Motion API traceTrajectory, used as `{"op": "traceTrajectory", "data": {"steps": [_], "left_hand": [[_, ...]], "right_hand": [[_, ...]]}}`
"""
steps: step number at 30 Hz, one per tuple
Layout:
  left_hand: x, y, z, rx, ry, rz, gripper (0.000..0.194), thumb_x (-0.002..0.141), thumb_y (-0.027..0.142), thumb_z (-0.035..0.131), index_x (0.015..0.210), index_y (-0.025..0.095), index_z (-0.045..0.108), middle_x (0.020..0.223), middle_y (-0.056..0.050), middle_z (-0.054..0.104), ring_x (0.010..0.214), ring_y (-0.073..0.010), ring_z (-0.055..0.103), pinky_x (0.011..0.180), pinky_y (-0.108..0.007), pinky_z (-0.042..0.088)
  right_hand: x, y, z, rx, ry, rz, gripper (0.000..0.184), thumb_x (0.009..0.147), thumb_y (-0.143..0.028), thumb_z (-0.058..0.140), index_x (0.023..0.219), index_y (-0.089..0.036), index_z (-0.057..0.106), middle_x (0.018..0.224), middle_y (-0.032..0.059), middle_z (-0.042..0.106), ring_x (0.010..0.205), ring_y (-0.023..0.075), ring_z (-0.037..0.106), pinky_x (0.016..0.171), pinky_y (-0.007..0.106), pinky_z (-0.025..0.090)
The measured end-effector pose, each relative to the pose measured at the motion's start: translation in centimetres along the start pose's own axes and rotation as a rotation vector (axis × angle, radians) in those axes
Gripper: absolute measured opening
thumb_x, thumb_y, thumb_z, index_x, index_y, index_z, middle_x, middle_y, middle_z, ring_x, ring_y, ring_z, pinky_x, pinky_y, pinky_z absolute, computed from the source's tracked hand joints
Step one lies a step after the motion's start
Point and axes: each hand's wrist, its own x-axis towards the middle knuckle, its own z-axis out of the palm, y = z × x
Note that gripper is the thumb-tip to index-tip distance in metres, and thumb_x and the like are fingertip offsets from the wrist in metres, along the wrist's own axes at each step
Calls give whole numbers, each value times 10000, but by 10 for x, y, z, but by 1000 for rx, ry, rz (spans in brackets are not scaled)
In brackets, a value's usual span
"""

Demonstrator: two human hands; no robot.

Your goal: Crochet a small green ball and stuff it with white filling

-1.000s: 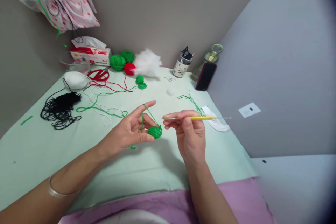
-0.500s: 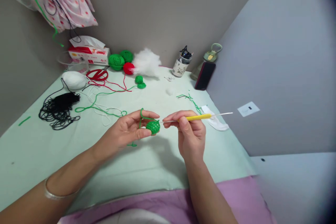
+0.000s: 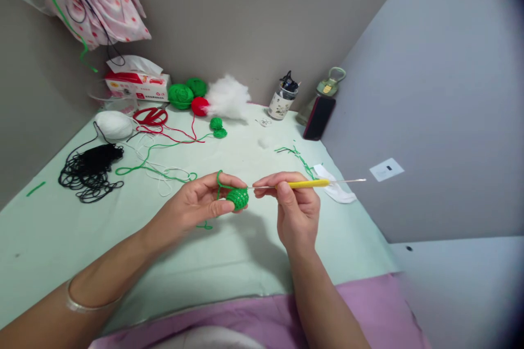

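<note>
My left hand [image 3: 196, 204] pinches a small green crocheted piece [image 3: 238, 198] between thumb and fingers, with green yarn [image 3: 164, 172] looped over the index finger and trailing back across the table. My right hand [image 3: 292, 204] grips a crochet hook with a yellow handle [image 3: 308, 184]; its metal tip points left and meets the top of the green piece. Both hands hover above the pale green tablecloth [image 3: 229, 251].
At the back lie green yarn balls [image 3: 182, 95], a red ball [image 3: 200, 106], white stuffing [image 3: 228, 98], a tissue box [image 3: 137, 84], a jar [image 3: 281, 102] and a phone [image 3: 319, 117]. Black yarn [image 3: 90, 169] and white yarn [image 3: 113, 124] sit left. A grey wall stands right.
My left index finger has curled down from its raised position onto the green piece. The hook's tip has moved left to reach the piece. Both hands rose slightly.
</note>
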Motion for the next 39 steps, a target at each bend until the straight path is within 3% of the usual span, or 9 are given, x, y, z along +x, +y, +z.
{"op": "traceTrajectory", "data": {"steps": [22,29,33,36,39], "left_hand": [[1,2,3,-33,-6,-14,257,836,293,801,1087,256,753,912,-19,731,848,-166,675,796,-284,530],[1,4,4,-38,-13,13,246,837,273,800,1077,255,750,919,-25,728,849,-170,671,795,-293,531],[1,0,2,-45,-5,57,454,812,212,823,1235,308,689,964,-16,697,880,-157,669,775,-255,528],[1,-4,0,-19,13,74,709,785,160,841,1407,356,562,969,-2,668,846,-135,658,734,-221,527],[0,-6,1,66,49,116,856,794,138,830,1514,384,437,969,16,661,880,-133,662,806,-237,541]], "right_hand": [[-1,1,0,-17,-7,-2,189,984,-353,613,925,-239,753,885,38,743,769,173,705,721,339,601],[-1,5,2,12,-75,-47,134,978,-295,626,967,-273,758,911,26,734,806,170,695,692,321,586],[-1,5,2,-23,-135,-76,132,966,-256,644,978,-265,775,913,36,735,815,173,679,698,328,572],[0,4,1,-51,-190,-71,153,958,-212,657,1014,-284,779,927,28,745,884,177,672,767,336,552],[0,4,0,-62,-227,-53,185,948,-183,668,1043,-298,777,959,26,751,935,184,674,819,348,550]]}}
